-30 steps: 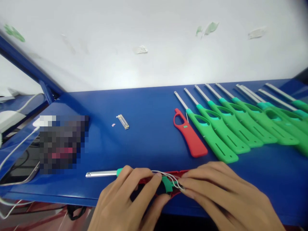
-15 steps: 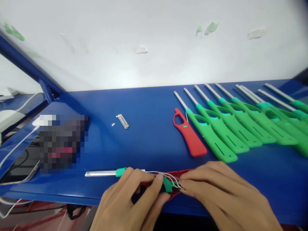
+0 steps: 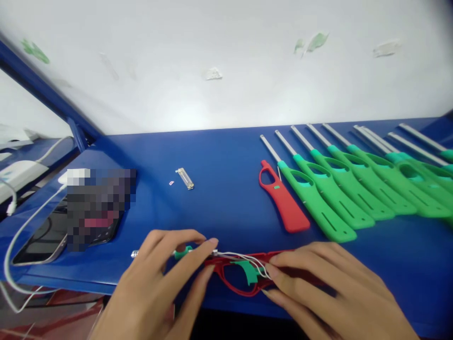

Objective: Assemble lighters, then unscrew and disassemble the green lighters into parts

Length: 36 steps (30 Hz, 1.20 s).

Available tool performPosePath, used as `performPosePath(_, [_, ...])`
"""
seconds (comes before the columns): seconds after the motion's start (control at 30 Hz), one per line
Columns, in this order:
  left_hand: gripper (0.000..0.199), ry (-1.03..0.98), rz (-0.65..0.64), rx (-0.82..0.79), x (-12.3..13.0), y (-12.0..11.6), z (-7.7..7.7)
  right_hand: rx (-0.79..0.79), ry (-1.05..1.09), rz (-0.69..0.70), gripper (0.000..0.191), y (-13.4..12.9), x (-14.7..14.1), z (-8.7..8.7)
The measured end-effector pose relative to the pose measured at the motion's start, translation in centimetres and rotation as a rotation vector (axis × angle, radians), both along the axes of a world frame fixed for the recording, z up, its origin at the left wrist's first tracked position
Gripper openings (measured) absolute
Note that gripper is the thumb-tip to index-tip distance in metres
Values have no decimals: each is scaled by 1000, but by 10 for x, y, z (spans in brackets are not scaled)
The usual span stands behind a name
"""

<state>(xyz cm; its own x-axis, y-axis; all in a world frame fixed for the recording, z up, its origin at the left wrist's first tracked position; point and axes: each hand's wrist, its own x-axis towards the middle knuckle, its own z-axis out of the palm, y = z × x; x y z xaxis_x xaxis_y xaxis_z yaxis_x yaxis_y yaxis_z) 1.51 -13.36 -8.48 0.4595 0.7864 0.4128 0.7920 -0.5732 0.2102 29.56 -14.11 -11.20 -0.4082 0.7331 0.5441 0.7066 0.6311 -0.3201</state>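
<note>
A red lighter shell half lies across the front of the blue table, its inside showing. In it sit a green trigger and white wires. From its left end runs a metal tube with a green collar, partly covered by my left hand. That hand's thumb and index finger pinch the lighter at the neck, beside a small white wire end. My right hand grips the shell's handle, fingertips pressing the wires by the trigger. Whatever lies under the right fingers is hidden.
A red shell half lies beside several green lighters in a row on the right. Toward the back left is a small clear part with a scrap. A phone, pixelated item and white cable occupy the left.
My left hand has shifted left from the trigger to the neck, uncovering the red trigger loop. My right hand stays on the handle and wires. The view has turned slightly left.
</note>
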Motion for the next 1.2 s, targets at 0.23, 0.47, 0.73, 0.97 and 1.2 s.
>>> performPosePath(0.23, [27, 88, -35, -74, -23, 11, -2, -83, -8, 26, 31, 0, 7, -3])
performPosePath(0.47, [39, 165, -73, -125, -36, 3, 1, -46, 101, -29, 45, -1, 3, -7])
performPosePath(0.73, [30, 107, -104, -195, -37, 1, 4, -49, 34, 23, 44, 4, 7, 7])
performPosePath(0.97, [38, 140, -110, -231, -44, -2, -2, -103, 58, 48, 28, 5, 10, 1])
performPosePath(1.2, [28, 77, -52, -204, -28, -3, -1, -151, 81, 61, 17, 2, 12, -1])
